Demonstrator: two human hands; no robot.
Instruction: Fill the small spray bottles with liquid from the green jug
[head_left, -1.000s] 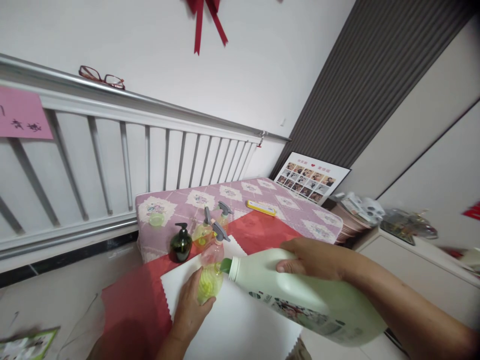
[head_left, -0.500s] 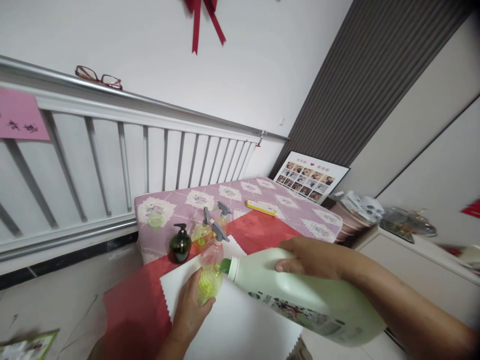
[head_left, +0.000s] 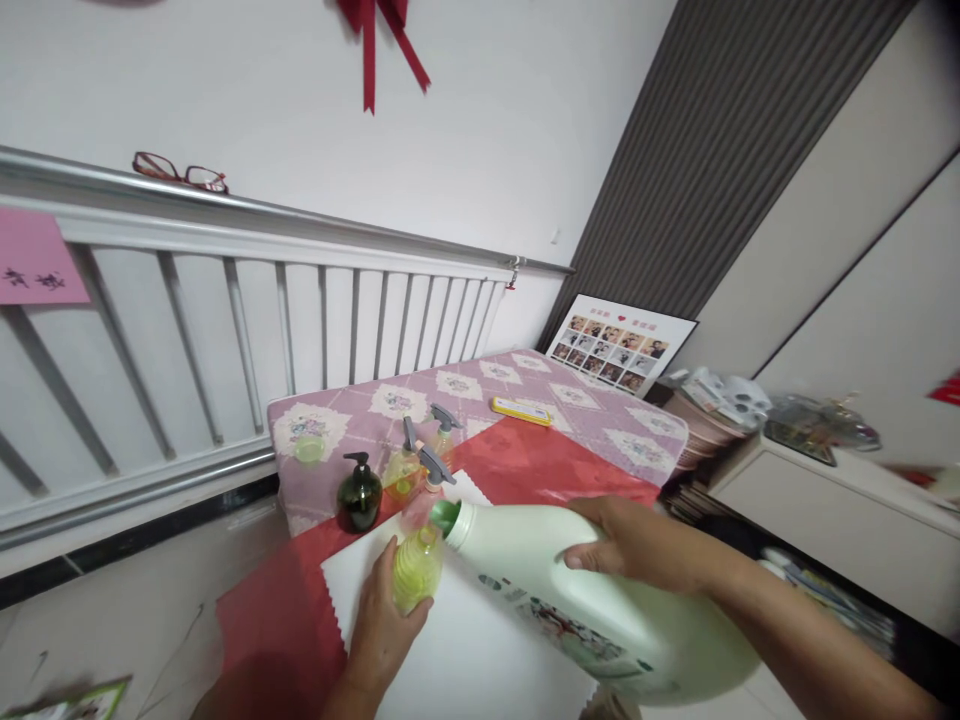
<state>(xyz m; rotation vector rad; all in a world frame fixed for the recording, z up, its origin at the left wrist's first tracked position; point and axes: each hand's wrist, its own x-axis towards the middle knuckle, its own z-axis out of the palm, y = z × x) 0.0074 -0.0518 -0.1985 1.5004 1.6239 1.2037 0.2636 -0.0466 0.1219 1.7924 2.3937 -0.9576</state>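
Note:
My left hand [head_left: 382, 610] is wrapped around a small ribbed bottle [head_left: 417, 572], clear with yellow-green colour, its neck leaning to the right. In my right hand [head_left: 607, 545] is a big pale green detergent jug [head_left: 555, 600], gripped by its handle and tilted with its mouth to the left. The jug's green spout [head_left: 445, 516] sits just above the small bottle's neck. Behind them stand spray bottles with grey trigger heads, one pinkish [head_left: 420, 508] and one with yellowish liquid [head_left: 402, 472]. A dark green pump bottle [head_left: 360, 495] is to their left.
A white sheet [head_left: 480, 640] lies over a red cloth [head_left: 277, 610] on a floral-covered table [head_left: 457, 388]. A small green lid or dish [head_left: 308, 449] and a yellow box [head_left: 520, 411] rest farther back. A radiator [head_left: 255, 310] runs along the wall; a cabinet [head_left: 840, 520] stands right.
The jug's mouth has risen and its body has tipped back slightly, so the spout is lifted off the small bottle's neck. The camera view has shifted a little.

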